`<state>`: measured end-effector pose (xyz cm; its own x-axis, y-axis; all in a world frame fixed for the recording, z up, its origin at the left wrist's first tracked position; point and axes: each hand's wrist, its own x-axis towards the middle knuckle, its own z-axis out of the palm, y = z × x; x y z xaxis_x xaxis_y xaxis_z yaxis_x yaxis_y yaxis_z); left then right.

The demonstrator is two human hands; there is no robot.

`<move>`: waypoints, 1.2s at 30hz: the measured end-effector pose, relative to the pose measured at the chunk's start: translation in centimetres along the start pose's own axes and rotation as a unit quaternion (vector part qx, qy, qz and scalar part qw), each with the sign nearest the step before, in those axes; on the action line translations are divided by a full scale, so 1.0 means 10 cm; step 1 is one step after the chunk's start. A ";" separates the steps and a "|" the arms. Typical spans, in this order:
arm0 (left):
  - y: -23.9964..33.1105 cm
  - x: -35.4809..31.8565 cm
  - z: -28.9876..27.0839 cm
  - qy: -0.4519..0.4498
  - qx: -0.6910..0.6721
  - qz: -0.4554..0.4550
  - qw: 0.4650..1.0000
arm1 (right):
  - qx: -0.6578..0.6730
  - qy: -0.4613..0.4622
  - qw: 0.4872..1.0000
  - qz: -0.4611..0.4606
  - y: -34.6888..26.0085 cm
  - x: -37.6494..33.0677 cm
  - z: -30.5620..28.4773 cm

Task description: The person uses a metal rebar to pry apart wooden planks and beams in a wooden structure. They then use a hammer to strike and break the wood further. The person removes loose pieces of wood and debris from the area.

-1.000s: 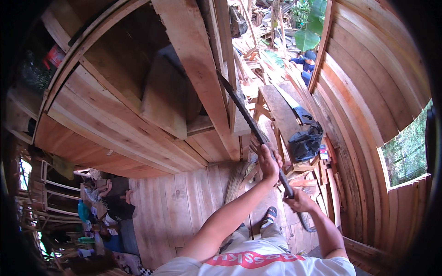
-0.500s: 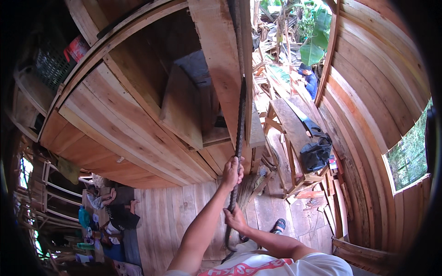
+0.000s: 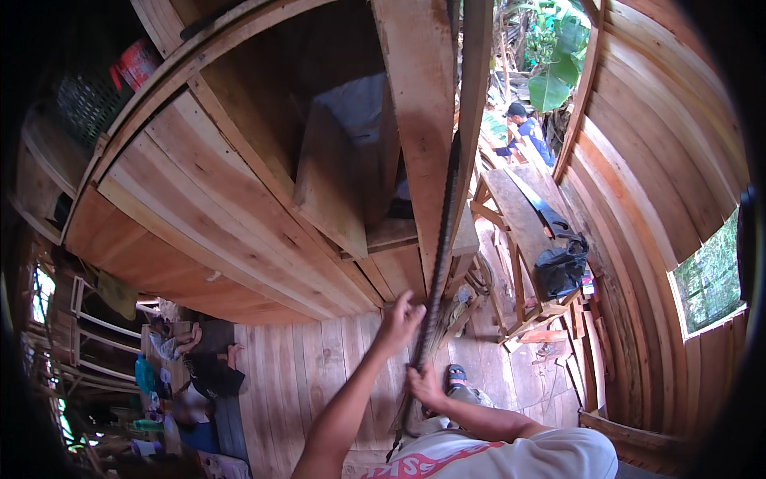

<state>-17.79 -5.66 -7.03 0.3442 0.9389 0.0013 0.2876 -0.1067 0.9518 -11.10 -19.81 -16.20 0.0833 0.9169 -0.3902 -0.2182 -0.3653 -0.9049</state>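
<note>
A long dark ribbed metal bar (image 3: 440, 263), curved like a hook at its lower end, stands upright in front of me. Its upper part runs along a wooden post (image 3: 423, 120) at the open doorway. My right hand (image 3: 428, 386) is wrapped around the bar's lower part, near my shirt. Just left of the bar, my left hand (image 3: 399, 326) is off it, with the fingers loosely bent and apart and nothing in them.
At the right stands a wooden workbench (image 3: 511, 199) bearing a handsaw (image 3: 533, 201) and a black plastic bag (image 3: 561, 267). A person (image 3: 528, 136) in blue is outside the doorway; people (image 3: 209, 371) are at the lower left. A plank partition (image 3: 215, 215) fills the left.
My left hand has let go of the bar and sits lower, beside it. The right hand still grips the bar, which now leans further right at the top. The view has shifted slightly.
</note>
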 end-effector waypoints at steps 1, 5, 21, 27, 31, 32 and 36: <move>-0.16 -0.14 0.08 -0.016 0.001 -0.024 1.000 | -0.033 -0.029 0.998 0.044 -0.14 -0.03 -0.23; -0.25 -0.25 0.80 0.019 -0.019 -0.047 0.999 | -0.132 0.049 0.987 -0.081 -0.38 -0.03 -0.67; -0.20 -0.38 0.07 -0.006 0.098 -0.132 0.986 | -0.070 -0.038 0.984 -0.157 -0.25 0.24 0.30; 0.09 0.13 -1.08 -0.001 0.353 -0.082 0.932 | 0.019 -0.069 0.975 -0.212 -0.34 0.77 1.67; 0.05 0.50 -1.66 -0.024 0.421 -0.062 0.905 | 0.037 -0.026 0.962 -0.270 -0.60 1.21 2.34; 0.05 0.57 -1.79 -0.029 0.432 -0.061 0.900 | 0.039 -0.014 0.958 -0.283 -0.65 1.31 2.49; 0.00 0.79 -2.14 -0.036 0.439 -0.035 0.897 | 0.006 0.022 0.962 -0.271 -0.65 1.61 2.97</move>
<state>-34.25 8.74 -0.49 0.3458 0.9331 -0.0989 0.8932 -0.2950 0.3395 -37.23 2.12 -11.54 0.2295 0.9645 0.1304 -0.1427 0.1659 -0.9758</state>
